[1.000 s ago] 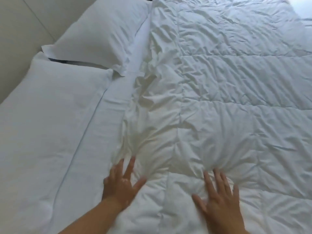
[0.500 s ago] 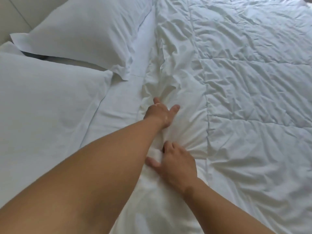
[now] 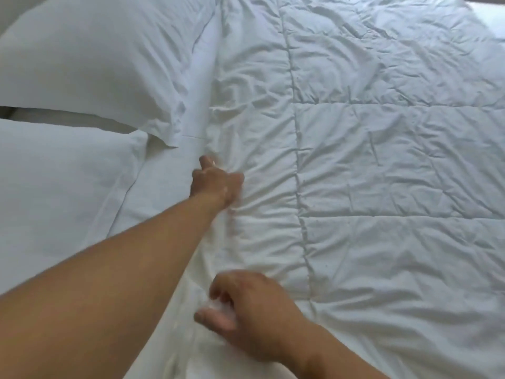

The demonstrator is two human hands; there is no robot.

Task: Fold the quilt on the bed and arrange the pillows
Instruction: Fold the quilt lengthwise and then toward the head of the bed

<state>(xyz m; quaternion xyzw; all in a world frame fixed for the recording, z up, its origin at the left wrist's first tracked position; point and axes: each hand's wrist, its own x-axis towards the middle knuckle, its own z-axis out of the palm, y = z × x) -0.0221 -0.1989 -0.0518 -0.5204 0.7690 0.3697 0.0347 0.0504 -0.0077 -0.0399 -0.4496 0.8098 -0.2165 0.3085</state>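
White quilt (image 3: pixel 369 173) edge gripped: left hand (image 3: pixel 216 183), right hand (image 3: pixel 247 313).

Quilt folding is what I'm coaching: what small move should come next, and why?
Probably lift the quilt edge and draw it over, away from the pillows: left hand and right hand both appear to grip that pillow-side edge, and the quilt lies spread, unfolded.

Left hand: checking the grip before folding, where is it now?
In the head view the left hand grips the edge of the quilt mid-frame, near the corner of the far pillow and beyond the right hand.
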